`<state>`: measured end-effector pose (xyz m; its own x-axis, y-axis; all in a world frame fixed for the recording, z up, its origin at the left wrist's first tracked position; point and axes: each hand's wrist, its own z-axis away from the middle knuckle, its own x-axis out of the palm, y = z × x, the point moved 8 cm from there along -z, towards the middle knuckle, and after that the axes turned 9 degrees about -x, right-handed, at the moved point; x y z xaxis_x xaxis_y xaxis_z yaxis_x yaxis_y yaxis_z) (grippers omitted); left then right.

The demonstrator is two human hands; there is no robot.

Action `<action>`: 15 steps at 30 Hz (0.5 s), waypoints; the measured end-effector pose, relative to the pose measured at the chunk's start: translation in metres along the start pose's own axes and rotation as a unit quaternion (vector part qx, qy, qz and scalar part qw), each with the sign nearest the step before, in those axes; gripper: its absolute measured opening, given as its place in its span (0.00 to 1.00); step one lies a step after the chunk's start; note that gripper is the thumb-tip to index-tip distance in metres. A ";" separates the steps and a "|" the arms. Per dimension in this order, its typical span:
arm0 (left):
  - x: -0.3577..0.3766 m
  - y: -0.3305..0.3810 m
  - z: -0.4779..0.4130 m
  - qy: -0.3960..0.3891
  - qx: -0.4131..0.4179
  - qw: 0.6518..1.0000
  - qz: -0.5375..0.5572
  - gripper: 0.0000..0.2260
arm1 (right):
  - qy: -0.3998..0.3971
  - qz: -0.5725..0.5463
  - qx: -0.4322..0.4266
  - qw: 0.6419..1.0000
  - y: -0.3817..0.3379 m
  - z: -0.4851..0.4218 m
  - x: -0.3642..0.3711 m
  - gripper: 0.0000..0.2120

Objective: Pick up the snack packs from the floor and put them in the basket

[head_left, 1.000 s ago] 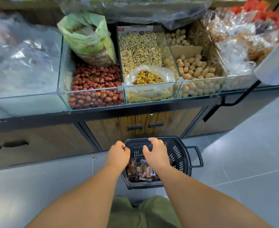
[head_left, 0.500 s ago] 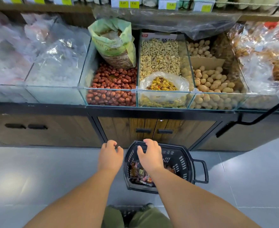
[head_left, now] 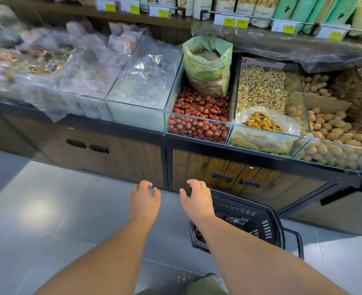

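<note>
Hovering palm-down, left hand beside basket, right hand over it, both empty, loosely curled.

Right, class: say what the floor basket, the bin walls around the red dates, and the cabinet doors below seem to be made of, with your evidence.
Basket: likely moulded black plastic, matt, with slotted walls.
Bin walls: clear glass or acrylic; see-through, greenish edges.
Cabinet doors: brown wood or wood-look laminate; visible grain.

Bright overhead light is glaring off the floor; the left edge is blurring, and the edges are bending.
</note>
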<state>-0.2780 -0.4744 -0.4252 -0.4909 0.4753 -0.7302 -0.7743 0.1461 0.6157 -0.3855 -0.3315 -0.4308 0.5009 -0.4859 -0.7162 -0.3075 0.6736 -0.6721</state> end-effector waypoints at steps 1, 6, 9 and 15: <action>-0.015 -0.014 -0.005 0.007 -0.007 1.000 -0.004 0.12 | -0.010 0.003 -0.012 1.000 -0.016 0.002 0.014 0.20; -0.095 -0.090 -0.031 0.054 -0.039 0.998 0.005 0.12 | -0.066 0.014 -0.071 0.995 -0.095 0.019 0.091 0.20; -0.137 -0.135 -0.045 0.078 -0.061 0.995 0.019 0.11 | -0.093 0.017 -0.089 0.992 -0.135 0.029 0.133 0.20; -0.213 -0.227 -0.051 0.137 -0.142 0.979 0.053 0.11 | -0.161 0.055 -0.158 0.973 -0.217 0.050 0.216 0.20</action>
<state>-0.0179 -0.6534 -0.4250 -0.6323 0.2192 -0.7431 -0.7745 -0.1558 0.6131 -0.1702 -0.5550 -0.4300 0.6621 -0.1865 -0.7258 -0.5818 0.4824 -0.6548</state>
